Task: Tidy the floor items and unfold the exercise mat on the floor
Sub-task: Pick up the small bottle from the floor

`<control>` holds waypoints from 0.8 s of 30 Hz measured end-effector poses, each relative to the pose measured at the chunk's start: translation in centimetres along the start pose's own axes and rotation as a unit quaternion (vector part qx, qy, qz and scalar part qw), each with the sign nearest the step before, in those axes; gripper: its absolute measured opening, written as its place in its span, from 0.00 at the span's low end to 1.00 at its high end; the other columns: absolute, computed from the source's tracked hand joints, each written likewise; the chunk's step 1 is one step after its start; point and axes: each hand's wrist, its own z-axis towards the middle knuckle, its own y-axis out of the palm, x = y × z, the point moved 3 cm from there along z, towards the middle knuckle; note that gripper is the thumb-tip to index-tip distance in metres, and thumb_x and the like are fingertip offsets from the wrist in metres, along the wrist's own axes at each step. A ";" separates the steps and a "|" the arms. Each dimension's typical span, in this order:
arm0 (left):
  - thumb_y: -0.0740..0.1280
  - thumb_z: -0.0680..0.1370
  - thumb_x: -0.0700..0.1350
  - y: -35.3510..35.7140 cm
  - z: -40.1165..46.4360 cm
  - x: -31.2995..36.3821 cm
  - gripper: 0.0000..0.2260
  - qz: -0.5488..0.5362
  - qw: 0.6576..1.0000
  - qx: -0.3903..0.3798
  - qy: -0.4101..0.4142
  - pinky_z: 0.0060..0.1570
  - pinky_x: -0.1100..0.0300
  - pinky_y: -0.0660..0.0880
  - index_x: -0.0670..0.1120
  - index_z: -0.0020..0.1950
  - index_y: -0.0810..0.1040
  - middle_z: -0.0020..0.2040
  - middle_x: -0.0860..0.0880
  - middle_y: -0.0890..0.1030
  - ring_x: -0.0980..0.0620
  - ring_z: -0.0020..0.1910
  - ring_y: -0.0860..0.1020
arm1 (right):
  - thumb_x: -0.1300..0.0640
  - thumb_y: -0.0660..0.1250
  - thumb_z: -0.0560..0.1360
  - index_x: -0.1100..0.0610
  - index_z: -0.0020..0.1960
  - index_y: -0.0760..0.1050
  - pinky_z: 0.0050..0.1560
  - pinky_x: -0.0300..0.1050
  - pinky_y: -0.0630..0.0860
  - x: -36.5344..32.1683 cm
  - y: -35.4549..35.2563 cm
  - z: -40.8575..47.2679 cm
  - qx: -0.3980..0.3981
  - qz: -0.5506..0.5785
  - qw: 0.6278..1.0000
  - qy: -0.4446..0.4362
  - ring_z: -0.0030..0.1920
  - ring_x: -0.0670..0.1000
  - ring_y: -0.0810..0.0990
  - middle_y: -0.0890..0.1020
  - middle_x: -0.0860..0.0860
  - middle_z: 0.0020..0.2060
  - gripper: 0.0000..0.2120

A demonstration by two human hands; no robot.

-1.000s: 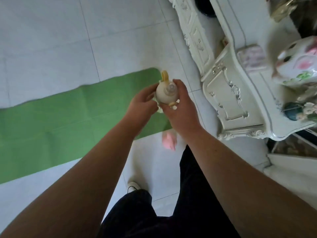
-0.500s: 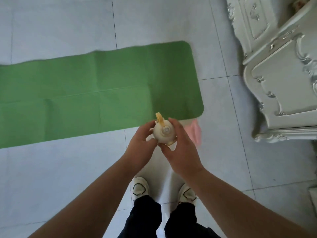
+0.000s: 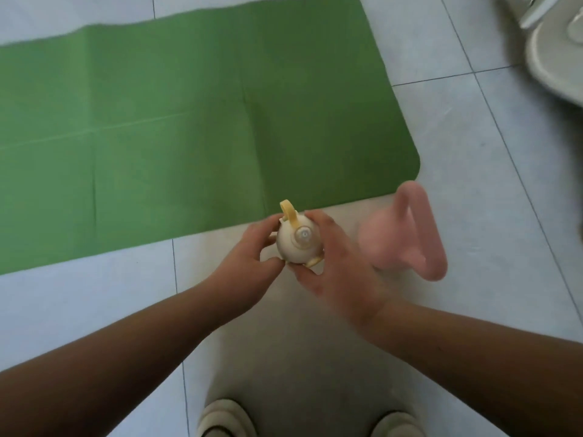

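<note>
On tiled floor [image 3: 473, 159] beside the green mat [image 3: 189, 121], both hands' grip clasps a cream bottle [image 3: 298, 244].

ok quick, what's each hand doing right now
Left hand: fingers closed around the cream bottle, holding it.
Right hand: fingers curled against the same bottle's other side, holding it too.

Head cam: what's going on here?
A person stands on the tiled floor, holding a small cream bottle with yellow handles between both hands, left hand and right hand wrapped around its sides. The green mat already lies unfolded and flat in front of them. A pink object with a loop handle, blurred, sits on the floor just right of the hands, near the mat's corner. The person's shoes show at the bottom.
</note>
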 end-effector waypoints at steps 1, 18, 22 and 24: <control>0.68 0.78 0.34 -0.1 0.2 -0.3 0.30 -0.005 1.000 -0.002 -0.005 0.72 0.48 0.70 0.56 0.77 0.68 0.73 0.55 0.73 0.58 0.70 0.73 | 0.56 0.79 0.71 0.58 0.73 0.68 0.63 0.36 0.71 0.4 0.3 0.2 -0.003 -0.006 1.000 -0.003 0.61 0.49 0.77 0.78 0.52 0.64 0.35; 0.62 0.75 0.27 -0.7 1.2 -1.8 0.25 -0.041 0.998 0.022 -0.039 0.62 0.43 0.78 0.50 0.66 0.75 0.63 0.50 0.79 0.52 0.65 0.77 | 0.55 0.73 0.74 0.52 0.82 0.51 0.75 0.52 0.67 1.6 1.2 -0.5 -0.062 -0.075 0.993 0.061 0.75 0.53 0.66 0.67 0.53 0.76 0.45; 0.57 0.76 0.26 -4.1 -0.7 2.5 0.23 -0.040 0.995 0.075 -0.054 0.62 0.41 0.78 0.48 0.64 0.73 0.56 0.48 0.79 0.46 0.62 0.79 | 0.59 0.70 0.75 0.53 0.82 0.52 0.77 0.46 0.58 -3.0 -2.6 -1.4 -0.048 -0.081 0.992 0.088 0.77 0.53 0.64 0.65 0.55 0.78 0.41; 0.55 0.76 0.26 -6.1 -3.2 6.4 0.22 -0.087 0.988 0.110 -0.064 0.61 0.42 0.79 0.46 0.63 0.73 0.54 0.45 0.80 0.44 0.60 0.80 | 0.61 0.68 0.76 0.53 0.80 0.58 0.76 0.45 0.61 -7.1 -6.1 -2.3 -0.016 -0.034 0.991 0.131 0.75 0.52 0.67 0.69 0.52 0.75 0.35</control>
